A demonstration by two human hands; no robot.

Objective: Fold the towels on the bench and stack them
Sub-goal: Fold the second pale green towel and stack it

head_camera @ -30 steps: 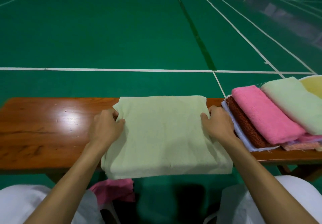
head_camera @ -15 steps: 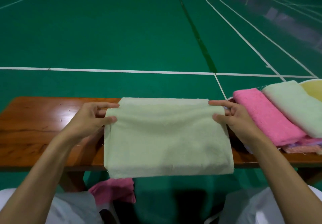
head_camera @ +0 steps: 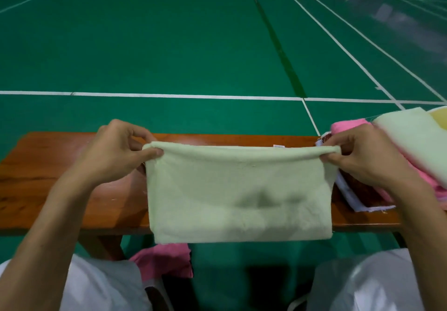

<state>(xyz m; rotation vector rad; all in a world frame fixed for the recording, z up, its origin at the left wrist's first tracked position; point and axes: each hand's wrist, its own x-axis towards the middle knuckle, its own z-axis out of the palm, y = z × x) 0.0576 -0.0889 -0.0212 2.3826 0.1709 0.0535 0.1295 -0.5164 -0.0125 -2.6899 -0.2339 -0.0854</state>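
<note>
Bench (head_camera: 60, 190) runs 9 to 3, with bare wood out toward 9 and the folded stack (head_camera: 408, 141) crowding the 3 end. The pale green towel (head_camera: 239, 190) hangs dead center, its bottom edge past the bench's near edge. Left hand (head_camera: 116, 151) and right hand (head_camera: 362, 158) each pinch a top corner.

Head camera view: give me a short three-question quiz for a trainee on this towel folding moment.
1. True or false: the left hand and the right hand each pinch a top corner of the pale green towel.
2. The stack of folded towels lies on the bench at the person's: A left, B right, C lap.
3. Fill in: the cloth under the bench, by the knees, is ____.
Key: 1 true; 2 B; 3 pink.
</note>
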